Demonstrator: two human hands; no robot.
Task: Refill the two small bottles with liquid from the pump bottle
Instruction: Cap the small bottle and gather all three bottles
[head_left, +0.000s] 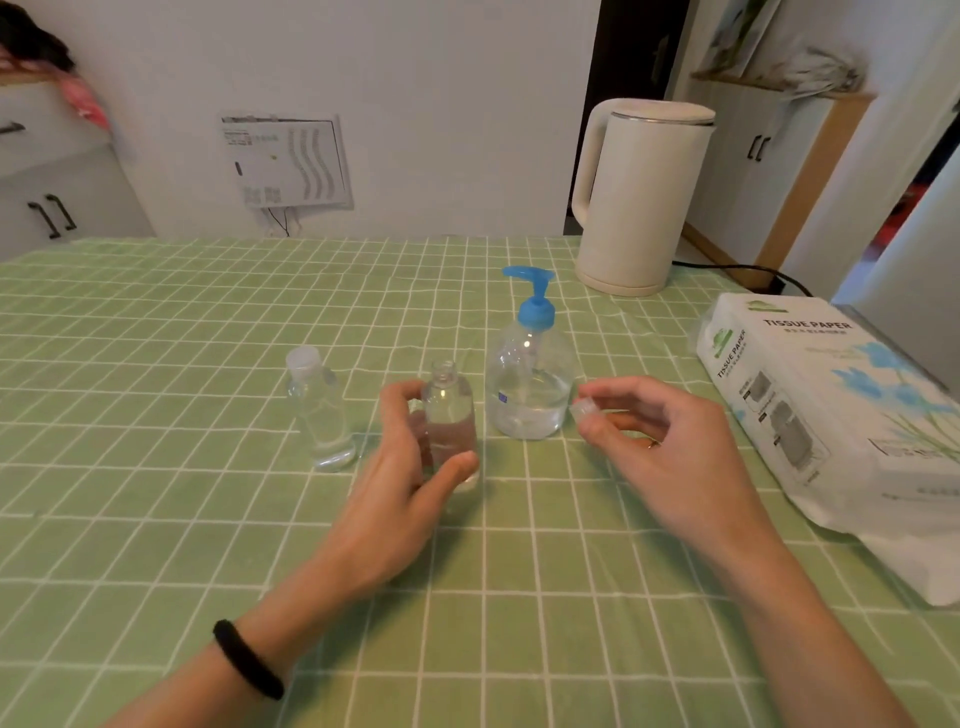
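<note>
The uncapped small bottle (449, 415) stood upright near the middle of the desk (156, 364), clear, its neck open, with liquid in its lower part. The left hand (410, 467) curled round it, thumb across the front low down and fingers behind. A black band (249, 657) sat on that wrist.

Just to its right stood the pump bottle (527, 374), clear with a blue pump head whose spout pointed left. Clear liquid filled roughly its bottom third. A small blue label low on its side was too small to read.

To the right of the pump bottle, the right hand (660, 447) hovered above the desk and pinched a small clear cap (584, 408) between thumb and fingertips.

Left of the held bottle stood the capped small bottle (319, 415), apart from the hand, with a little liquid at its base.

A green checked cloth covered the desk. A cream electric kettle (639, 197) stood at the far edge, toward the right. A white pack (831, 410) printed "TISSUE PAPER" on its top and its side lay along the right edge.
</note>
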